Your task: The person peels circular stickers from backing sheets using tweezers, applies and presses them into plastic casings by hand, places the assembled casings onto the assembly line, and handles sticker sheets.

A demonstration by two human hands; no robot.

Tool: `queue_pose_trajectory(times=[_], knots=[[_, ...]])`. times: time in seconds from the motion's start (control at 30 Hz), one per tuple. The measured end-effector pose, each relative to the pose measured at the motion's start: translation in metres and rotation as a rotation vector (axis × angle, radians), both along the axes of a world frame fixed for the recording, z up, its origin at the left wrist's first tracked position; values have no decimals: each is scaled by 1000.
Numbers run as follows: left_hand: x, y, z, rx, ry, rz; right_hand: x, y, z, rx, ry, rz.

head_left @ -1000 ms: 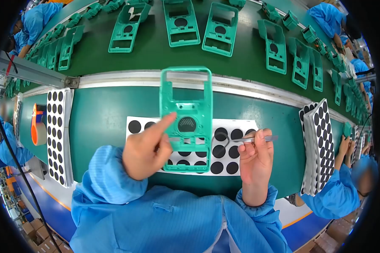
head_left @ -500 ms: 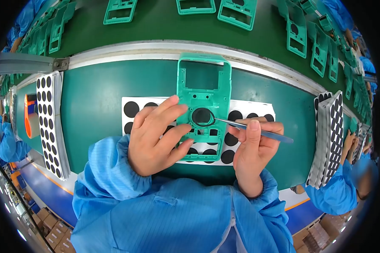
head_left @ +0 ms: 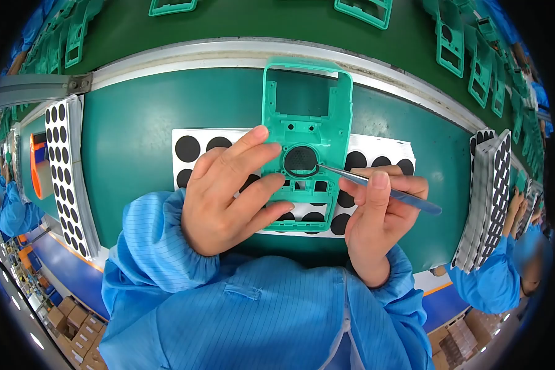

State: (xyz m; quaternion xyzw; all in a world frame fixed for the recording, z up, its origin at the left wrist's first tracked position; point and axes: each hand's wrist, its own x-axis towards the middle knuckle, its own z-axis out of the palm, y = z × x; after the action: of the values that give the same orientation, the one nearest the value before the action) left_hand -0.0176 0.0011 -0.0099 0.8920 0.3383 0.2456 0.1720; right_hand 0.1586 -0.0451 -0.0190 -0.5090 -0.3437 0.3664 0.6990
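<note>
- Green bench (head_left: pixel 129 135), dotted sheets (head_left: pixel 380 146) beneath a green housing (head_left: pixel 302 138)
- Left hand (head_left: pixel 222 197) spread loosely at the housing's edge
- Right hand (head_left: pixel 382 213) pinching tweezers (head_left: pixel 413 201), tip at black disc (head_left: pixel 300 160)

The frame (head_left: pixel 340 117) is a plain sea green; the tweezers (head_left: pixel 407 198) over its lower right are silvery grey; the sheets (head_left: pixel 185 161) under it are white with rows of black dots; the worktop (head_left: pixel 142 117) around it is teal; the sleeves (head_left: pixel 160 231) below it are bright blue with thin darker stripes.
</note>
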Motion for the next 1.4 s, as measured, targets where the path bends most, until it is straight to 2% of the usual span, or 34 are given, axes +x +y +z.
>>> queue_pose_trajectory(times=[0.9,1.2,1.4], knots=[[-2,-1,0,-6,10,26,-3,1,1,-4,-9,8],[-1,-1,1,-11,18,28,0,-1,6,-76,34,-48],[-1,1,1,-21,11,22,0,-4,13,-1,-66,-68]])
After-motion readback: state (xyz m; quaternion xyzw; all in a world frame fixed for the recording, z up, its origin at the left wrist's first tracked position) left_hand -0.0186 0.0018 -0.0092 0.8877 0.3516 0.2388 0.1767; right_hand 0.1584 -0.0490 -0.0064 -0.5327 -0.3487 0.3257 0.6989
